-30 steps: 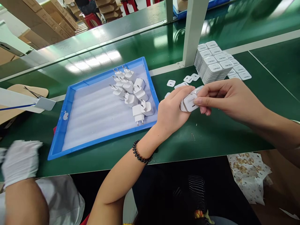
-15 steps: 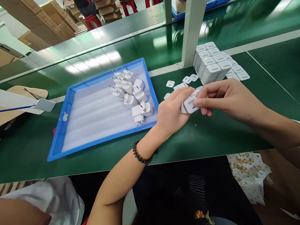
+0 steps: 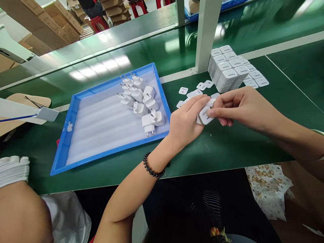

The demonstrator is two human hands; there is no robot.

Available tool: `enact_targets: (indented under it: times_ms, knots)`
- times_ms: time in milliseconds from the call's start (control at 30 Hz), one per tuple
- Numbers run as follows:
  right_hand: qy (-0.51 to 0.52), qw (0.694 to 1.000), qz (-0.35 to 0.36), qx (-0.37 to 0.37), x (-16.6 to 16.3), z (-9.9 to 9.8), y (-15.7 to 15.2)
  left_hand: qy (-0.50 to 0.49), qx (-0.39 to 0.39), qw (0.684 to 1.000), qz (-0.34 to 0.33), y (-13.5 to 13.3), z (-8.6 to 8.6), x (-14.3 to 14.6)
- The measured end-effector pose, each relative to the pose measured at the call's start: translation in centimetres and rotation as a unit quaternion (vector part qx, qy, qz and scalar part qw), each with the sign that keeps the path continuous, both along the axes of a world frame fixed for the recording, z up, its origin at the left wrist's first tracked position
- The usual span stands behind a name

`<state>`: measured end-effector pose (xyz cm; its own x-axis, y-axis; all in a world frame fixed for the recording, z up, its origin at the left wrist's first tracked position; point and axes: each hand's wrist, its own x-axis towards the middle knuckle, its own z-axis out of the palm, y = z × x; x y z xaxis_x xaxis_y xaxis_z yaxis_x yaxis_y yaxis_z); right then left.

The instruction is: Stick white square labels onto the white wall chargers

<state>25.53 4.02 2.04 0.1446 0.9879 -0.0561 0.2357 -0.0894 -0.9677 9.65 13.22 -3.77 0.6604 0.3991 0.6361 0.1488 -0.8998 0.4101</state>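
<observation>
My left hand, with a black beaded bracelet on its wrist, is closed around a white charger that is mostly hidden by the fingers. Between thumb and fingers, my right hand pinches a white rounded-square label against the charger's face. Printing and a small dark slot show on the label. Loose labels of the same shape lie on the green table just beyond both hands. To the left, several white plug chargers with metal prongs sit in the right part of a blue tray.
A tall stack of printed label sheets stands beside a white post, with more sheets to its right. At the left, a co-worker's white-gloved hand rests near the table edge. Cardboard boxes stand beyond the table.
The label and charger have tilted slightly in my hands, and the charger's side shows less. A co-worker's white-gloved hand has come into view at the left.
</observation>
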Motion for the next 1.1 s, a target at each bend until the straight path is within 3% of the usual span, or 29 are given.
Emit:
enact_targets:
  times_ms: [467, 800, 1100]
  knots:
    - [-0.03, 0.999, 0.008, -0.02, 0.08, -0.27, -0.01, -0.011, 0.01, 1.0, -0.004, 0.01, -0.23, 0.01]
    - [-0.04, 0.999, 0.001, -0.001, -0.24, -0.51, -0.18, 0.024, -0.031, 0.999, 0.012, -0.04, -0.11, 0.08]
    - [-0.157, 0.986, -0.034, 0.033, -0.28, -0.46, -0.08, -0.011, -0.072, 0.997, -0.015, 0.07, -0.12, 0.13]
